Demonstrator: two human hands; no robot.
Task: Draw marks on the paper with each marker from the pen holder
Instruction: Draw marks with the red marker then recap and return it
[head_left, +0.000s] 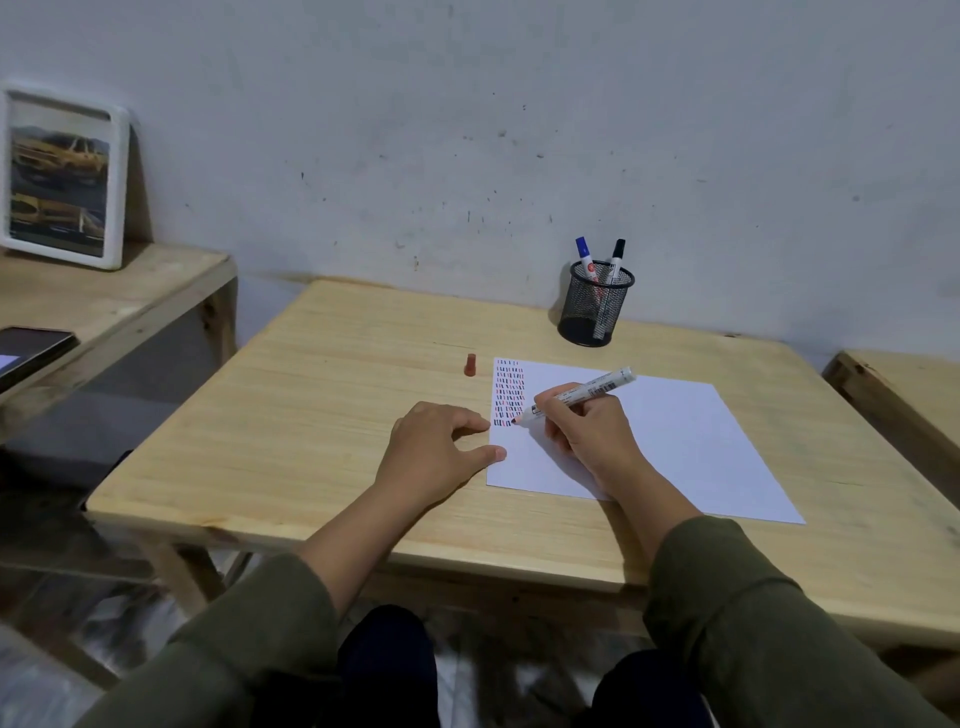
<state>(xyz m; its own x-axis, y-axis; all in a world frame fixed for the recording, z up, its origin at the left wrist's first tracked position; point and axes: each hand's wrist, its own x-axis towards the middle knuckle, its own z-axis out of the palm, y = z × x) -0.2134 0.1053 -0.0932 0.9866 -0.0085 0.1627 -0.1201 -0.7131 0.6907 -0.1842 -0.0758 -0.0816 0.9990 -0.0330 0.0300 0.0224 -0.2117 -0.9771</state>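
A white sheet of paper (675, 436) lies on the wooden table (322, 395), with rows of short red, blue and black marks (509, 389) down its left edge. My right hand (587, 431) grips an uncapped red marker (587, 391), its tip touching the paper at the bottom of the marks. My left hand (436, 452) rests flat on the table, fingertips at the paper's left edge. The red cap (470, 364) stands on the table left of the paper. A black mesh pen holder (595, 306) at the back holds a blue marker (585, 254) and a black marker (616, 257).
A grey wall rises right behind the table. A lower wooden bench (104, 301) at the left carries a white-framed picture (62, 176) and a dark tablet (31, 351). Another wooden surface (914, 395) stands at the right.
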